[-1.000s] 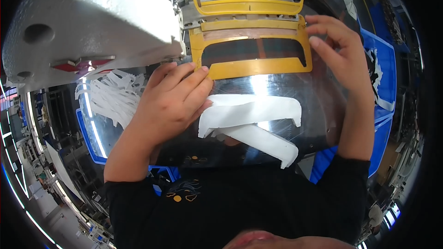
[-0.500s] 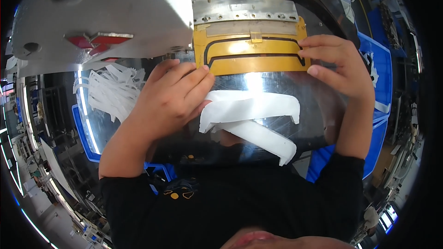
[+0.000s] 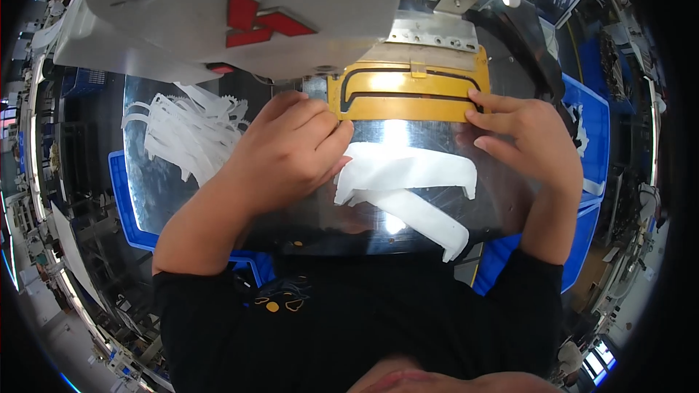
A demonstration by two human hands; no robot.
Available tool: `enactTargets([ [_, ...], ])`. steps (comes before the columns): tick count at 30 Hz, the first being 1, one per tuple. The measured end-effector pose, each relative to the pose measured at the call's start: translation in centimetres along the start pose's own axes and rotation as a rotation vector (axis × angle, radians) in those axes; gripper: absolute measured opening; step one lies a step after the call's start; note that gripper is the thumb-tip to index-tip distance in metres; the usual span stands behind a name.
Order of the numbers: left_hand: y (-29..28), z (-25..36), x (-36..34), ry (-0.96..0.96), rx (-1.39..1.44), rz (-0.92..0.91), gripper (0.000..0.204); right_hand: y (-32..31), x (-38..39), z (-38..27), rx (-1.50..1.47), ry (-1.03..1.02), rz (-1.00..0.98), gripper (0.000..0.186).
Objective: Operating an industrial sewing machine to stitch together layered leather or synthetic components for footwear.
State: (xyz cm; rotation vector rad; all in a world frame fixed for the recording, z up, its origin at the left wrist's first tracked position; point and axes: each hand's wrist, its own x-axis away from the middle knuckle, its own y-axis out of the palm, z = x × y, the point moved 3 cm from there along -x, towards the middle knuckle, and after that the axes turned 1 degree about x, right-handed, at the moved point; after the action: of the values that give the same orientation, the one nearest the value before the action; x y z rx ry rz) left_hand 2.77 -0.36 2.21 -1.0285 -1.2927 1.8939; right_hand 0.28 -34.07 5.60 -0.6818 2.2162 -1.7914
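A yellow template plate (image 3: 408,108) with black-edged slots lies against a metal clamp bar (image 3: 435,31). My left hand (image 3: 298,138) is at its near left corner, fingers bent and pressed together on its edge; what lies under the fingertips is hidden. On the near right part of the plate rest the fingertips of my right hand (image 3: 528,135), its fingers apart and the thumb free. Just in front of the plate lie two curved white fabric pieces (image 3: 408,167), one crossing over the other. My left thumb is close to the upper piece's left end.
A big grey machine head (image 3: 175,22) with a red emblem overhangs the left side. White strips (image 3: 193,131) are heaped on the shiny tabletop at left. Blue bins (image 3: 593,124) stand at the right, and another blue bin (image 3: 120,200) at the left.
The view has shifted, so the machine head covers more of the clamp bar. My left fingers are more bent. My right fingertips have slid toward the plate's near edge.
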Motion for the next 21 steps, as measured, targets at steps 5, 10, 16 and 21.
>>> enactTargets([
  [5,0.0,-0.2,-0.2,-0.02,0.021,0.026,0.047,0.3,-2.1,-2.0,0.004,-0.081,0.007,0.03],
  [10,0.2,-0.8,0.4,-0.07,-0.026,-0.016,0.056,0.4,-5.2,-4.7,0.047,-0.161,-0.014,0.028],
  [16,0.3,-0.8,0.4,-0.144,-0.01,-0.106,0.061,0.5,-6.0,-6.2,0.112,-0.204,-0.009,0.026],
  [21,0.1,-0.4,0.2,-0.153,-0.007,-0.134,0.064,0.8,-5.7,-5.5,0.074,-0.237,0.058,0.022],
])
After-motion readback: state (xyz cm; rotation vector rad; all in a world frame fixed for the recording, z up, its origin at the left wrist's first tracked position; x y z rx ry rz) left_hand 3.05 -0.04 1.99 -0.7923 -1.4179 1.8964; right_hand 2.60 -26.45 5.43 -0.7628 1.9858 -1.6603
